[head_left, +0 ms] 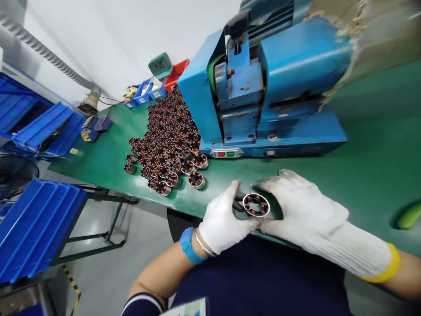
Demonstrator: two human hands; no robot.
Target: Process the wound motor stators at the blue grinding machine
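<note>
Near the desk's (368, 175) front edge, at about six o'clock from the blue machine (263, 87), both gloved hands meet around one stator (256, 205), a metal ring with copper windings inside. Left hand (223, 221) pinches its near-left rim between thumb and fingers, with a small dark part just beside it at nine o'clock; right hand (296, 206) cups the ring from three o'clock, fingers curved over the far side and thumb under the near rim, so the stator sits pinched between the two hands just above the green surface. A pile of like stators (167, 140) lies at ten o'clock from the hands, running along the machine's left flank, well apart from them. On the machine's front strip sit a red and a green button (226, 153); no lettering there can be read. A green clock (160, 65) at the pile's far end shows digits that look like 425, though they are blurred. Small blue and red bins (154, 87) stand beside it, their labels too small to read. Bare green desk lies open between pile and hands, and widely at two o'clock, right of the machine. Blue trays (36, 224) sit below the desk's left edge.
</note>
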